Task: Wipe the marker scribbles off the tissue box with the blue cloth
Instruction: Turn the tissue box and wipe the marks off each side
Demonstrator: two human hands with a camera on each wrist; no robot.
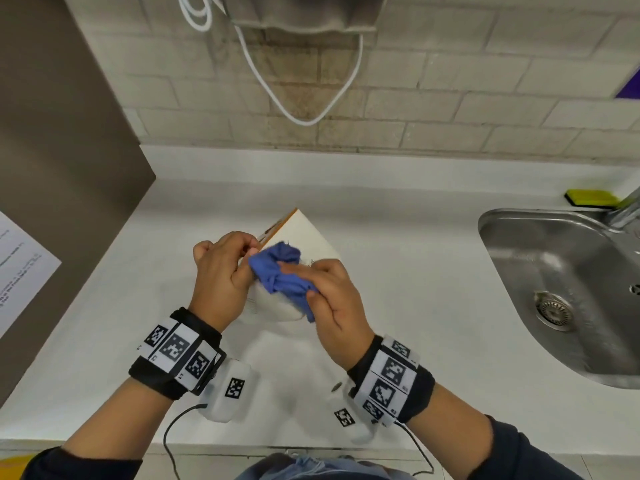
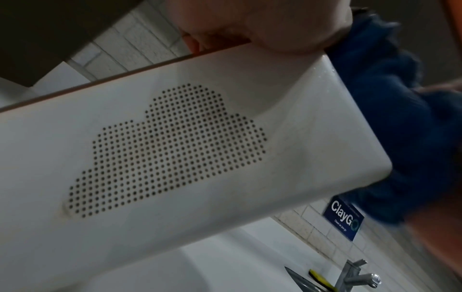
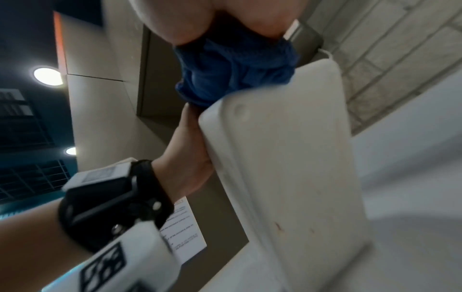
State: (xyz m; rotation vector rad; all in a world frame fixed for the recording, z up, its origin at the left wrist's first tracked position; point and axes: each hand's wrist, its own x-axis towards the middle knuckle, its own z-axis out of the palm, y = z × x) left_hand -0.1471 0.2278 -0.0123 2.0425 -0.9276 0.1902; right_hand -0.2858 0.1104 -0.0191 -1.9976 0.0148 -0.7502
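Note:
The white tissue box (image 1: 306, 233) with an orange edge stands tilted on the white counter (image 1: 398, 237). My left hand (image 1: 221, 268) grips its left side near the top. In the left wrist view the tissue box (image 2: 175, 158) shows a cloud of small dots on its side. My right hand (image 1: 327, 289) holds the crumpled blue cloth (image 1: 280, 273) and presses it onto the box's upper face. A few dark lines (image 1: 309, 263) show just right of the cloth. From the right wrist, the blue cloth (image 3: 232, 75) sits on top of the tissue box (image 3: 287, 158).
A steel sink (image 1: 554, 289) with a tap (image 1: 623, 209) lies to the right, a yellow sponge (image 1: 592, 197) behind it. A brown panel with a paper sheet (image 1: 20, 268) stands at the left. A white cable (image 1: 304, 119) hangs on the brick wall.

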